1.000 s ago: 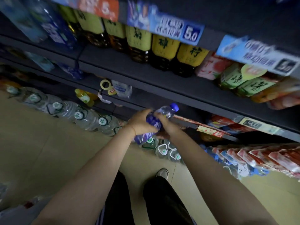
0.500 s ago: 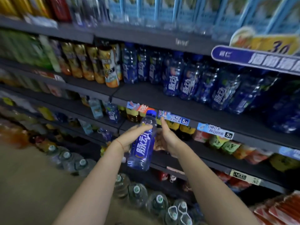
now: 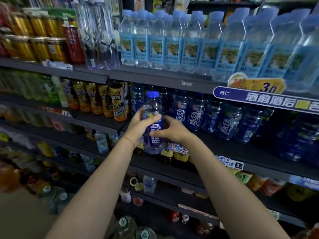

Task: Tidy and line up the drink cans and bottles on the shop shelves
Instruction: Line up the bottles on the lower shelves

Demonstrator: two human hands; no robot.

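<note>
I hold a clear bottle with a blue cap and blue label [image 3: 152, 107] upright in front of the second shelf. My left hand [image 3: 139, 127] grips its middle from the left. From the right, my right hand [image 3: 170, 129] has its fingers closed on the lower label. Behind the bottle stands a row of matching blue-label bottles [image 3: 195, 112] on the dark shelf [image 3: 224, 147]. The held bottle hangs in front of the left end of that row, clear of the shelf.
Pale blue water bottles [image 3: 189, 47] fill the shelf above. Orange-and-yellow drink bottles [image 3: 96, 99] and green ones [image 3: 43, 88] stand to the left. Gold and red cans [image 3: 43, 38] sit upper left. Large water jugs [image 3: 58, 197] line the floor below.
Both hands have lifted the blue-label bottle from low near the floor up to the second shelf and turned it upright. The view has swung upward with it.
</note>
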